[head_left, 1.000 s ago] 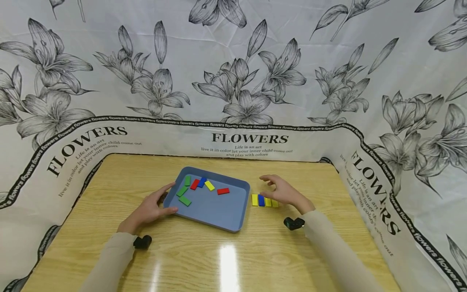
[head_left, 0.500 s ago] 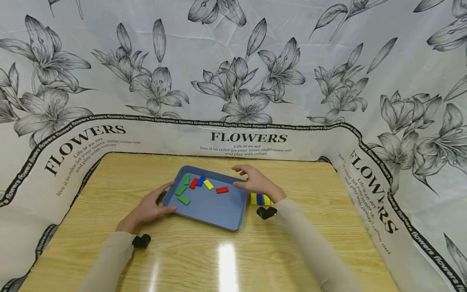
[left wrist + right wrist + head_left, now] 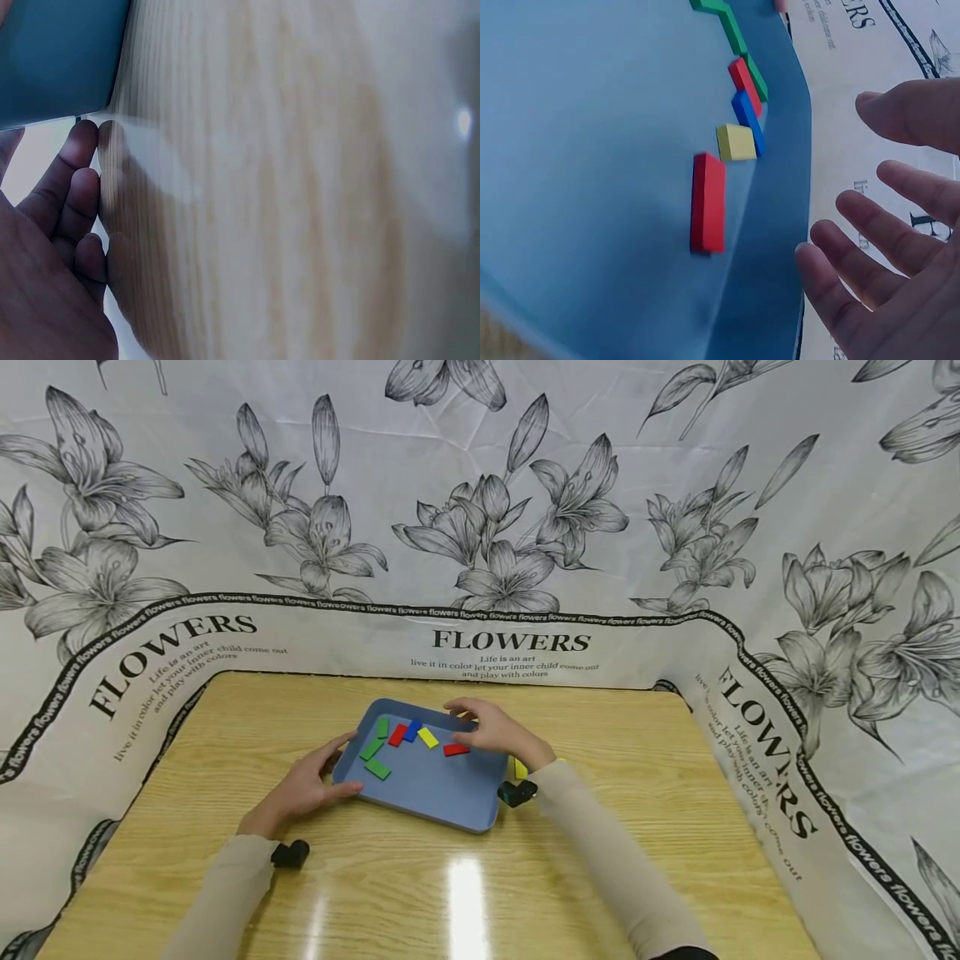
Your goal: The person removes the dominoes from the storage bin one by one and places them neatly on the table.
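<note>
A blue-grey tray (image 3: 431, 797) lies on the table at a slant. My left hand (image 3: 303, 787) holds its left end, thumb at the front rim and fingers along the outer side; the fingertips (image 3: 84, 139) meet the wall's lower edge. Over the tray's back right part hovers my right hand (image 3: 497, 728), fingers spread and holding nothing in the right wrist view. Beneath it lies a red block (image 3: 454, 750). To its left run a yellow block (image 3: 427, 737), a blue block (image 3: 412, 731), another red block (image 3: 397, 735) and three green blocks (image 3: 372, 748).
Right of the tray, yellow blocks (image 3: 521, 769) lie on the wooden table (image 3: 360, 885), mostly hidden by my right wrist and sleeve. A white flower-printed cloth (image 3: 330, 643) encloses the table at the back and sides.
My right hand has moved left from above the row of blocks beside the tray to over the tray's back right part. The left hand stays at the tray, and the blocks lie as before.
</note>
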A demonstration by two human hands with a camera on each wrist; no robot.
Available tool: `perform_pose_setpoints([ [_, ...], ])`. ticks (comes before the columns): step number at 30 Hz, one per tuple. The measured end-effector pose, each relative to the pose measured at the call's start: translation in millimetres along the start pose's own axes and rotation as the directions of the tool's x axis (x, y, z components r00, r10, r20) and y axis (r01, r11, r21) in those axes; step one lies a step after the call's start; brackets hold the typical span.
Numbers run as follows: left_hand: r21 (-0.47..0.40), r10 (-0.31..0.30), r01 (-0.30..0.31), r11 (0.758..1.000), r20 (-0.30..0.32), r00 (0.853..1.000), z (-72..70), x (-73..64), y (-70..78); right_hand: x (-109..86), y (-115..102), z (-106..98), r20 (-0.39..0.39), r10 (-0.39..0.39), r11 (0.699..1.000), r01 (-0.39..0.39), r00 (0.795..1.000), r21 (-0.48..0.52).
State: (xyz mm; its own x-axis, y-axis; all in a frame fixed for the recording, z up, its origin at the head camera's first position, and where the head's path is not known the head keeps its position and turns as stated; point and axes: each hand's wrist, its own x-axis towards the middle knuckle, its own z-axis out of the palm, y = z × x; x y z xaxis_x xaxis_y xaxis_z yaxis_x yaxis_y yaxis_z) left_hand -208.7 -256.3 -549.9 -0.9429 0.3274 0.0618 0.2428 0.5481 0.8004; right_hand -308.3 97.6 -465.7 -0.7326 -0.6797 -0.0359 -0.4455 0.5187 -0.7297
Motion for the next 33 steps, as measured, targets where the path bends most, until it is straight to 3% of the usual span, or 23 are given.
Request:
perform_pose_setpoints([
  [17,-0.001,-0.006,0.006,1.000,-0.011,1.000,-0.1,-1.4,7.2,25.1,1.6,35.2,0.077,0.037,0.998,-0.033,0.996,-0.060],
  [33,0.032,-0.010,0.011,0.999,-0.031,0.999,-0.2,-2.5,3.8,29.0,-6.4,49.5,0.128,0.046,0.998,-0.040,0.991,-0.052],
])
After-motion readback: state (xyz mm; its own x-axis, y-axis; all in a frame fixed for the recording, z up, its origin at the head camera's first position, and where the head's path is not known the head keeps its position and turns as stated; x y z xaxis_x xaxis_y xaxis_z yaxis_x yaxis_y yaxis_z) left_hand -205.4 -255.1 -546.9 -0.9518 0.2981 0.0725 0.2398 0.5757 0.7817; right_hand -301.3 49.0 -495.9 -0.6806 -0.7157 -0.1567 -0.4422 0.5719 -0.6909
